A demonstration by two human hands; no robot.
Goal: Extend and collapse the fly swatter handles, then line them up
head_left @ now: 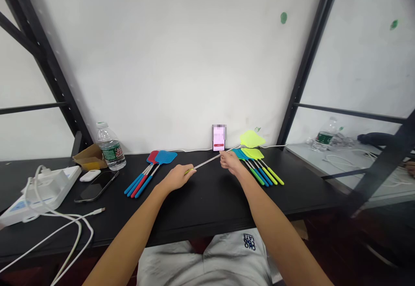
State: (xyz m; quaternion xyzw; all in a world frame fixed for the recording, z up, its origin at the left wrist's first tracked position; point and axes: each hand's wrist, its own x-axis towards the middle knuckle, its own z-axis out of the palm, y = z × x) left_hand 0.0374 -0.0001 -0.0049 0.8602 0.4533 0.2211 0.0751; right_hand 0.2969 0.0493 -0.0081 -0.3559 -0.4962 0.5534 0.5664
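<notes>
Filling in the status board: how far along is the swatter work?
Probably partway.
Looks done: perhaps one laid-out group, left bunch or right bunch; both show short shafts, so I can't tell which.
In hand: yellow-green swatter, longer shaft exposed, left hand at the handle, right hand on the shaft.
Left: at least that swatter, not laid down; maybe one bunch too.

Site: workspace, exact kind unclear. Black desk [201, 208] against white wall [181, 61]; left of upright phone [219, 138]: power strip [53, 197], charging cables [81, 229], water bottle [111, 147].
</notes>
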